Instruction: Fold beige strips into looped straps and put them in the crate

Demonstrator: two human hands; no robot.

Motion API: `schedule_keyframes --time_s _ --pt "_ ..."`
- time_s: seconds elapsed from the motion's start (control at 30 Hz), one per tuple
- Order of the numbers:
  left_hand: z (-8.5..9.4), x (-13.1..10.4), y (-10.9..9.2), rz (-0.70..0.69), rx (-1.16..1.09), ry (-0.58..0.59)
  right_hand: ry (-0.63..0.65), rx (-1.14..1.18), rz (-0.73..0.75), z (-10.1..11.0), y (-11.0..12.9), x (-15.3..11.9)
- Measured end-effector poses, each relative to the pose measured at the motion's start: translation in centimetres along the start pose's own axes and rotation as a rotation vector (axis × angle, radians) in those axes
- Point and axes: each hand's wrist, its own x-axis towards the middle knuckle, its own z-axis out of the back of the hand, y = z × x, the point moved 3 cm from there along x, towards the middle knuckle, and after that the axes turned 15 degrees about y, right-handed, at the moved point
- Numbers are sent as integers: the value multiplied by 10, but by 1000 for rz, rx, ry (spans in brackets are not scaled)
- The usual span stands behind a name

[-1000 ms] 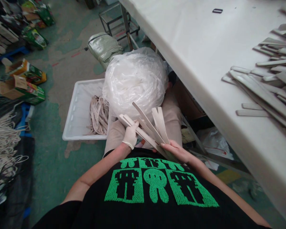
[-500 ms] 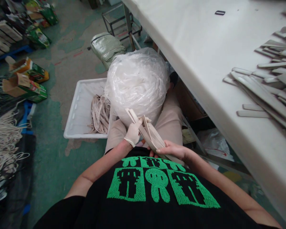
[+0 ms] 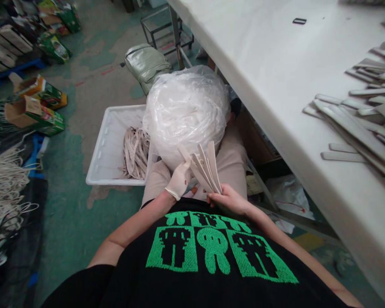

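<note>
Several flat beige strips [image 3: 205, 171] fan out above my lap. My right hand [image 3: 226, 197], bare, is closed around their lower ends. A pale glove covers my left hand [image 3: 180, 179], whose fingers pinch the leftmost strip near its upper part. Just beyond the strips, a large clear plastic bag [image 3: 188, 107] with white contents rests between my legs. To its left a white plastic bin [image 3: 99, 145] holds a heap of similar beige strips [image 3: 135, 152]. Parts of my fingers are hidden behind the strips.
A white table [image 3: 269, 77] runs along my right, with many beige strips [image 3: 356, 119] piled on it and a small black buckle [image 3: 299, 21] farther back. Opened cartons [image 3: 35, 115] and bundles of cord [image 3: 6, 188] lie on the floor at left. A green wrapped bale [image 3: 147, 64] sits ahead.
The strips have spread from a narrow, slanting bundle into a more upright fan. My right hand has shifted slightly, and my left hand has turned a little on the strip.
</note>
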Motion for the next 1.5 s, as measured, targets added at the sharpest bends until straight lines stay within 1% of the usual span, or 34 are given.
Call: schedule_keyframes --time_s 0.03,0.1,0.2,0.3,0.37,0.43,0.5,0.6,0.67,0.73,0.8,0.87,0.9,0.97,1.0,1.03,1.07,1.1,1.17,1.2,1.23,1.27,1.37,1.43,1.5 --pt "-1 -2 -1 24 -2 37 -9 -5 8 3 1 -2" --pt "0 -5 -2 60 9 48 -3 3 20 6 4 -5" --pt "8 -5 -1 71 71 -24 29 40 20 6 6 -6" --pt "16 -1 1 70 137 -99 20 33 23 2 8 -3" --pt "19 0 3 71 181 -140 -9 2 36 1 10 0" --pt "19 0 3 82 240 -149 -67 -33 46 0 12 5" --pt "16 -1 4 89 303 -138 -157 -67 44 1 12 9" --pt "12 -2 6 63 377 -112 -280 -92 29 5 8 16" --pt "11 -2 8 50 427 -82 -338 -84 46 8 5 18" --pt "12 -1 6 61 487 -25 -390 -59 74 14 2 16" --pt "13 3 -5 45 595 42 -425 -5 102 22 -1 12" --pt "17 15 -29 -47 764 70 -415 73 142 30 -5 7" --pt "21 25 -45 -114 855 56 -393 117 167 33 -8 5" --pt "32 50 -79 -241 1028 -24 -336 223 220 39 -15 3" --pt "40 65 -95 -283 1115 -87 -321 288 243 41 -18 3" --pt "49 81 -108 -293 1234 -155 -317 358 261 44 -22 4" --pt "57 96 -117 -254 1400 -206 -325 432 278 46 -26 5" --pt "65 110 -121 -159 1578 -241 -344 504 296 49 -29 6" --pt "82 131 -121 81 1838 -266 -377 621 335 55 -33 8" --pt "89 136 -118 177 1900 -264 -383 656 353 57 -34 9" --pt "94 138 -114 234 1923 -259 -383 679 366 59 -34 9" --pt "98 137 -110 250 1924 -253 -378 691 372 60 -34 10" --pt "101 120 -104 206 1924 -247 -358 706 368 61 -33 10" --pt "99 103 -108 121 1918 -238 -354 723 364 61 -33 10" --pt "94 84 -117 -29 1904 -228 -353 741 357 60 -33 10"
